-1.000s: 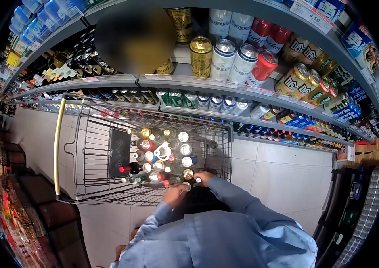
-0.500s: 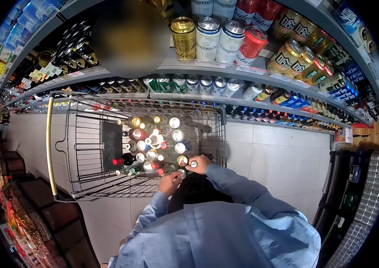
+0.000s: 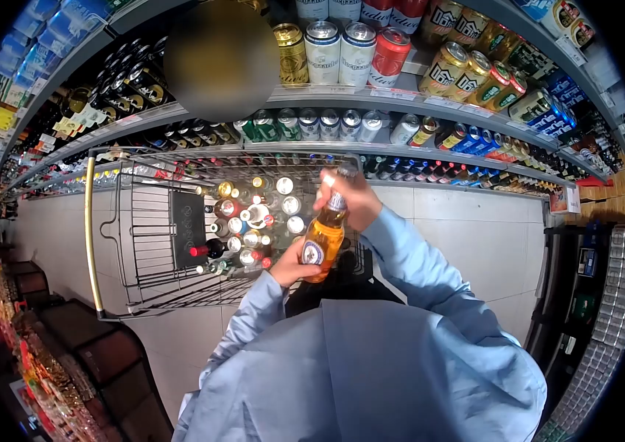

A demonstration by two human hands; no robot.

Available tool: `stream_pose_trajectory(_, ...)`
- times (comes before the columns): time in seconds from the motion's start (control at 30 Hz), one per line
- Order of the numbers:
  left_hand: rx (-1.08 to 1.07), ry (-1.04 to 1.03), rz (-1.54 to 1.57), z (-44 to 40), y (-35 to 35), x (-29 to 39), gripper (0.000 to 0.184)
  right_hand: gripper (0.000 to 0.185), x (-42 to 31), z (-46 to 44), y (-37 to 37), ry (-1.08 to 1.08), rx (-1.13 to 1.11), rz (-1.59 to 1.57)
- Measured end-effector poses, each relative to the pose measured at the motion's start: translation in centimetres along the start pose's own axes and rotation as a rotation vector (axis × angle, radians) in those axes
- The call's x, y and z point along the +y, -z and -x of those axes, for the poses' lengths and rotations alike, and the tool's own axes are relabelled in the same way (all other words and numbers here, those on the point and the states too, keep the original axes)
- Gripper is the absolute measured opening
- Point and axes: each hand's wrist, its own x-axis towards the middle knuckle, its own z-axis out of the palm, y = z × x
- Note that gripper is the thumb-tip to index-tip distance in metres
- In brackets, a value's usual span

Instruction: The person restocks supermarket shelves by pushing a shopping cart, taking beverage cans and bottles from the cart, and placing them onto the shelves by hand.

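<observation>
An amber glass bottle (image 3: 327,237) with a round label is held tilted above the front right part of the shopping cart (image 3: 135,254). My left hand (image 3: 292,267) is wrapped round its lower body. Around the bottle's neck, near the top, my right hand (image 3: 350,197) is closed. Several cans and bottles (image 3: 251,237) stand grouped in the cart, to the left of the held bottle. One dark bottle with a red top (image 3: 209,249) lies at the near left edge of that group.
Beyond the cart run store shelves (image 3: 393,103) with cans and bottles. Racks of packaged goods (image 3: 40,383) stand at the lower left. A dark rack (image 3: 581,317) is on the right. Tiled floor (image 3: 467,250) lies right of the cart.
The amber bottle is now raised clear of the group in the cart. My right hand has moved up and forward with its neck, and my left hand has come onto its body.
</observation>
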Motion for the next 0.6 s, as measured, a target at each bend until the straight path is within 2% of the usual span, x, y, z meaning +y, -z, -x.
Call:
stream_pose_trajectory(0.03,0.007,-0.002,0.061,-0.1,-1.5,1.6,0.053,0.032,-0.6,-0.3,0.2,-0.051,0.055,-0.039)
stream_pose_trajectory(0.1,0.113,-0.033,0.005,0.0,-2.5,2.0,0.054,0.031,-0.4,-1.0,1.0,-0.021,-0.032,-0.258)
stream_pose_trajectory(0.2,0.177,-0.101,-0.097,0.5,-4.0,3.3,0.050,0.027,-0.2,-1.0,1.4,0.079,-0.178,-0.412)
stream_pose_trajectory(0.23,0.186,-0.092,-0.028,0.8,-4.8,3.7,0.049,0.027,-0.3,-0.7,1.2,0.097,-0.245,-0.468)
stream_pose_trajectory(0.3,0.208,-0.076,0.112,1.2,-6.3,4.3,0.046,0.027,-0.4,0.0,0.2,0.067,-0.191,-0.489)
stream_pose_trajectory(0.37,0.262,-0.099,-0.068,1.3,-6.7,4.5,0.040,0.027,-0.5,0.3,-0.5,0.082,-0.137,-0.449)
stream_pose_trajectory(0.43,0.309,-0.127,-0.219,1.4,-8.1,5.3,0.040,0.029,-0.2,0.2,-0.2,0.135,-0.231,-0.450)
stream_pose_trajectory(0.5,0.428,-0.185,-0.517,1.5,-9.3,5.5,0.047,0.030,-0.5,0.9,-0.2,0.193,-0.259,-0.429)
stream_pose_trajectory(0.6,0.561,-0.163,-0.760,1.5,-11.1,5.7,0.053,0.025,-0.9,2.0,-0.3,0.251,-0.245,-0.435)
